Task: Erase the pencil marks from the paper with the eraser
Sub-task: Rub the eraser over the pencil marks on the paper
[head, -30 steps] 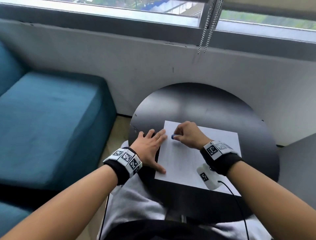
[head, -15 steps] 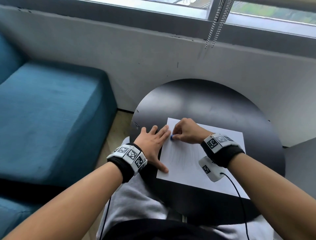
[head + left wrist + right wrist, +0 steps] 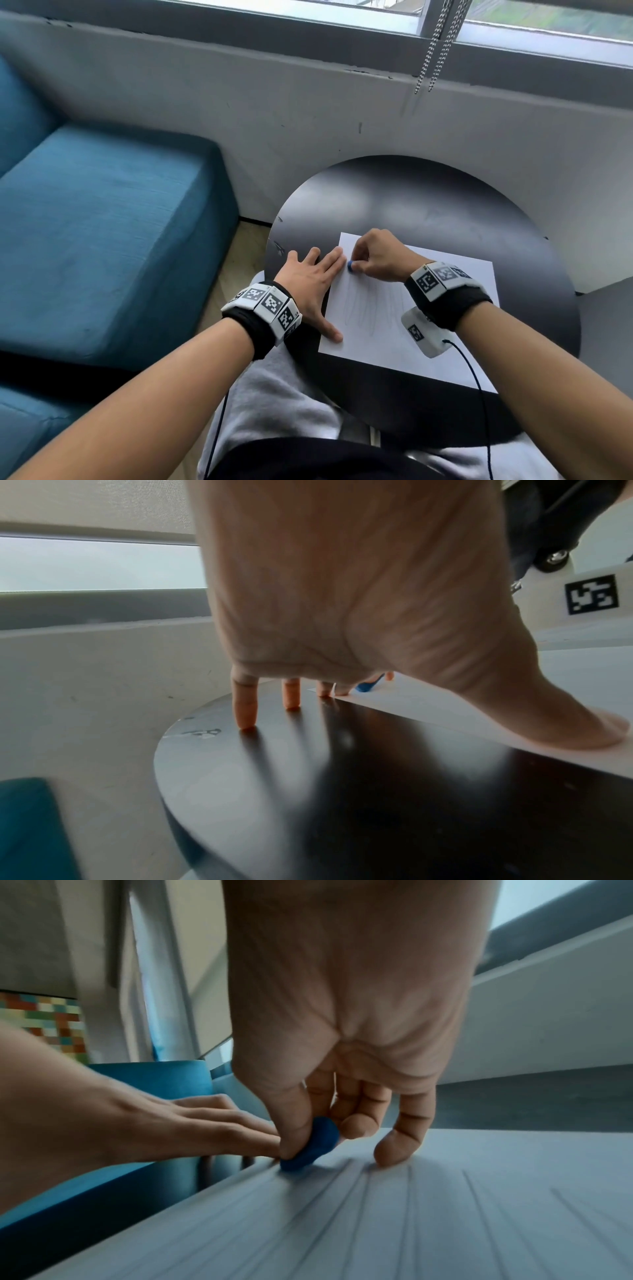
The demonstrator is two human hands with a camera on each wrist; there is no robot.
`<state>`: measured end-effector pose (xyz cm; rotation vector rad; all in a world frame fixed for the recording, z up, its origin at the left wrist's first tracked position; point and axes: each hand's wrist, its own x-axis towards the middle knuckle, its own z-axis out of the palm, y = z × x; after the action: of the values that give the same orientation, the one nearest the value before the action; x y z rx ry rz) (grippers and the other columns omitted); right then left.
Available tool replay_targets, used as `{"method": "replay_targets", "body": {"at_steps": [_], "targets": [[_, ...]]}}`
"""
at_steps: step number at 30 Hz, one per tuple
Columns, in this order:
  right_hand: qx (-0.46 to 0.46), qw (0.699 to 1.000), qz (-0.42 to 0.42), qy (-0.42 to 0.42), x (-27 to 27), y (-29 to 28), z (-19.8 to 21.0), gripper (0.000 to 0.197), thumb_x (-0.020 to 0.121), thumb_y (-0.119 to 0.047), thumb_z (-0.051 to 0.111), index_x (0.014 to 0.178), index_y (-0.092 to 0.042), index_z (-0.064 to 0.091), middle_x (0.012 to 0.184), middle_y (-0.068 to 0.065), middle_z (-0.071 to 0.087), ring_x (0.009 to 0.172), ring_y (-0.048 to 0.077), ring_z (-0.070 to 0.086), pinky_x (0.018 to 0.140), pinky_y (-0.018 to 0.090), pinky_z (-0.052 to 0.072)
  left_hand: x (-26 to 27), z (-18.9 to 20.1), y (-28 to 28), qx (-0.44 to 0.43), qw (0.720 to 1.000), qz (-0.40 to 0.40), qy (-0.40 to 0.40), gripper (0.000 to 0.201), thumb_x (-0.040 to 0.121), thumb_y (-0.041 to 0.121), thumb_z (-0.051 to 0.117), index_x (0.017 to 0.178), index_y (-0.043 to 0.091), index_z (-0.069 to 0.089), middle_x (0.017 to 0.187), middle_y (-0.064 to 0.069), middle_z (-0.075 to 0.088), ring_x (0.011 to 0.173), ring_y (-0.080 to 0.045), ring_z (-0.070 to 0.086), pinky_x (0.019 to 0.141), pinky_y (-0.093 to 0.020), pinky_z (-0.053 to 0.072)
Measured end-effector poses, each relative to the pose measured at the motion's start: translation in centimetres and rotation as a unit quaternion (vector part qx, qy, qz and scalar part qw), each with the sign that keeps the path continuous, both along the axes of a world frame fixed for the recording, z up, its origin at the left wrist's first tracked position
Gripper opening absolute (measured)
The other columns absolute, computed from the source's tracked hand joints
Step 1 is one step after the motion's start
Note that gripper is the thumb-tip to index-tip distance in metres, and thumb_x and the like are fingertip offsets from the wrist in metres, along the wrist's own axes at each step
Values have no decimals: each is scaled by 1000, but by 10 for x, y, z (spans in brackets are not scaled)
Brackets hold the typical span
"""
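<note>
Progress looks early: long pencil marks (image 3: 404,1207) run down most of the paper (image 3: 455,342), so I judge nearly all erasing is left. Eraser (image 3: 351,267), small and blue, sits pinched in the right hand (image 3: 383,257) between thumb and forefinger, its tip touching the sheet near the far left corner. Left hand (image 3: 310,284) lies spread flat, thumb and forefinger on the paper's left edge, the outer fingers on the dark round table (image 3: 428,205).
</note>
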<state>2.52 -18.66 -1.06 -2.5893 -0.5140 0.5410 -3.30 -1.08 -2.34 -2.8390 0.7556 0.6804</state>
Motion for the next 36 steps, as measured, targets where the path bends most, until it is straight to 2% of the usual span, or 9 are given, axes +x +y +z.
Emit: {"method": "replay_targets", "body": {"at_steps": [4, 9, 13, 18, 23, 28, 30, 33, 36], "targets": [[-24, 998, 55, 35, -9, 3, 4, 8, 80, -18, 74, 82, -11, 77, 78, 7, 74, 73, 19, 64, 69, 30, 52, 0, 1, 0, 3, 1000, 3, 0, 145, 54, 90, 64, 157, 18, -9, 165, 7, -12, 145, -29, 13, 107, -51, 28], [-4, 1000, -4, -2, -2, 2, 4, 11, 81, -16, 73, 86, -6, 76, 83, 10, 75, 79, 21, 67, 74, 31, 55, 0, 2, -2, 9, 1000, 5, 5, 145, 54, 89, 65, 157, 19, -9, 165, 8, -12, 145, -28, 13, 107, -51, 29], [-43, 996, 62, 44, -17, 6, 7, 10, 78, -18, 75, 83, -10, 78, 81, 7, 74, 79, 21, 67, 72, 33, 55, -1, 2, -3, 15, 1000, 6, 0, 145, 54, 89, 65, 157, 19, -9, 165, 7, -12, 145, -29, 14, 106, -50, 30], [-25, 1000, -5, 4, -7, 4, 8, 12, 81, -17, 72, 85, -7, 76, 84, 10, 74, 78, 21, 66, 73, 32, 56, -1, 4, -4, 15, 1000, 5, 0, 143, 55, 88, 66, 157, 20, -7, 165, 7, -10, 143, -29, 16, 105, -50, 31], [-65, 992, 88, 68, -36, 11, 11, 10, 78, -17, 73, 83, -10, 77, 81, 4, 74, 79, 20, 67, 72, 34, 56, -2, 4, -4, 20, 1000, 9, 6, 145, 55, 88, 66, 157, 19, -10, 165, 7, -12, 147, -30, 12, 109, -52, 28], [-40, 999, 23, 19, -27, 8, 10, 12, 79, -21, 73, 78, -9, 75, 78, 7, 73, 77, 23, 66, 72, 37, 56, -1, 4, -4, 22, 1000, 4, 2, 144, 55, 89, 65, 157, 19, -9, 165, 7, -12, 146, -30, 14, 107, -51, 29], [-44, 998, 36, 22, -36, 8, 8, 14, 79, -20, 71, 79, -7, 75, 79, 10, 72, 77, 25, 66, 72, 39, 56, -1, 4, -4, 19, 1000, 5, 2, 143, 55, 89, 65, 157, 20, -8, 165, 7, -12, 145, -30, 15, 107, -52, 29], [-51, 992, 94, 65, -57, 13, 9, 10, 79, -17, 72, 84, -9, 76, 84, 5, 74, 81, 20, 66, 76, 37, 56, -2, 2, -4, 17, 1000, 8, 3, 142, 54, 89, 66, 157, 22, -7, 165, 7, -11, 145, -31, 15, 106, -53, 29], [-31, 996, 64, 53, -51, 12, 10, 9, 77, -18, 75, 84, -13, 77, 83, 1, 74, 81, 18, 66, 76, 36, 56, -1, 3, -4, 18, 1000, 11, 7, 142, 54, 88, 66, 157, 22, -8, 165, 8, -12, 146, -30, 14, 105, -54, 30]]}}
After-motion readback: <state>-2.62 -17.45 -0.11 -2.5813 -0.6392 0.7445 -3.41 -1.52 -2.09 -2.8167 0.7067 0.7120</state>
